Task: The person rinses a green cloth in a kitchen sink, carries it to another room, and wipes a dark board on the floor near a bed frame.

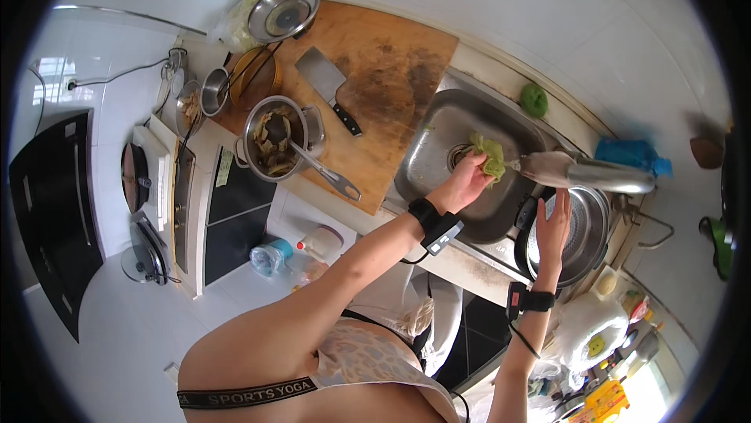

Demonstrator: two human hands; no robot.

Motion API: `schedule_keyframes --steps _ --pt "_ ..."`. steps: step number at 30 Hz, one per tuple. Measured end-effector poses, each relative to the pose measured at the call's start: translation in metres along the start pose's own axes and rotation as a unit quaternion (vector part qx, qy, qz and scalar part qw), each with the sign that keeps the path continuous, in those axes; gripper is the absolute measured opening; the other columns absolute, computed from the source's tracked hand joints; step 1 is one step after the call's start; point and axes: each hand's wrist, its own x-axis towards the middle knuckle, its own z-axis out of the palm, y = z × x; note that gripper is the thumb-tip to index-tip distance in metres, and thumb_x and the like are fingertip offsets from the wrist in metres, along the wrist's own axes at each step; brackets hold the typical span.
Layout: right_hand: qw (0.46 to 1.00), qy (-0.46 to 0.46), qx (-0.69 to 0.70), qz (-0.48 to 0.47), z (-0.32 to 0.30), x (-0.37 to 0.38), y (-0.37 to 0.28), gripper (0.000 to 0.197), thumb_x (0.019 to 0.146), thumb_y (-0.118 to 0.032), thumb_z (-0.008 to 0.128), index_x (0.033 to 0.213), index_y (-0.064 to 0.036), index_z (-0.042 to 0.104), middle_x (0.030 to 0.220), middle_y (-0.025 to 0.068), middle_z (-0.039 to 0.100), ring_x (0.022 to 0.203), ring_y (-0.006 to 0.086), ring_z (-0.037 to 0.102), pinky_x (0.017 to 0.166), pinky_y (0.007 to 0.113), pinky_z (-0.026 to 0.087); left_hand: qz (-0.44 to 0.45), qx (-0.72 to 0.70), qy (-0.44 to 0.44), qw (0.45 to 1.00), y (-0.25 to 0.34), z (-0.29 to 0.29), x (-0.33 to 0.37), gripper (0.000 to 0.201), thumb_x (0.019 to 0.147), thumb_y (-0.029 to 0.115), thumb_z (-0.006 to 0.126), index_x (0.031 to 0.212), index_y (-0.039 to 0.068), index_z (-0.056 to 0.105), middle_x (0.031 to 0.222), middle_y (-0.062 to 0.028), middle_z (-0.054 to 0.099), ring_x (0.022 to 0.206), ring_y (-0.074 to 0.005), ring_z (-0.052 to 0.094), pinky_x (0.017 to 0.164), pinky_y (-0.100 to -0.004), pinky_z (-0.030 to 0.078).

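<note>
Over the sink (pixel 422 188), my left hand (pixel 467 182) is closed on a crumpled yellow-green cloth (pixel 490 157), just beside the tip of the faucet (pixel 602 175). My right hand (pixel 554 223) has its fingers stretched out and holds nothing. Its fingertips reach up to the underside of the faucet; whether they touch it I cannot tell. Beneath that hand, a perforated metal colander (pixel 583 227) is nested with a dark-rimmed pan at the sink's right end. Both wrists wear black bands with small devices.
Left of the sink, a wooden board (pixel 391 55) carries a cleaver (pixel 325 79) and a steel pot (pixel 249 141) with a ladle (pixel 332 180) in cooked food. A green scrubber (pixel 533 100) and blue bottle (pixel 630 155) stand behind the sink. Far left is a stove (pixel 184 204).
</note>
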Motion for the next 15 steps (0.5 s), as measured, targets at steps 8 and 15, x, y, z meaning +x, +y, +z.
schedule_keyframes --steps 8,15 --pt "0.991 -0.076 -0.084 -0.073 0.082 0.029 0.063 0.037 0.077 -0.017 0.054 0.111 -0.0043 0.05 0.108 0.0188 0.053 0.099 0.0357 0.049 0.084 0.042 0.039 -0.013 -0.113 -0.02 0.993 -0.011 -0.002 0.0 0.025 0.089 0.012 0.038 0.111 0.002 0.046 0.11 -0.0083 0.051 0.103 -0.0203 0.048 0.094 -0.0356 0.037" --pt "0.998 0.024 0.051 -0.014 0.056 0.029 0.017 0.015 0.069 -0.007 0.056 0.08 0.0008 0.062 0.078 0.0198 0.06 0.072 0.0374 0.056 0.069 0.042 0.046 -0.002 -0.092 0.03 0.995 0.003 -0.002 -0.002 0.029 0.089 0.015 0.039 0.114 -0.001 0.043 0.114 -0.0112 0.049 0.107 -0.0216 0.046 0.095 -0.0341 0.036"
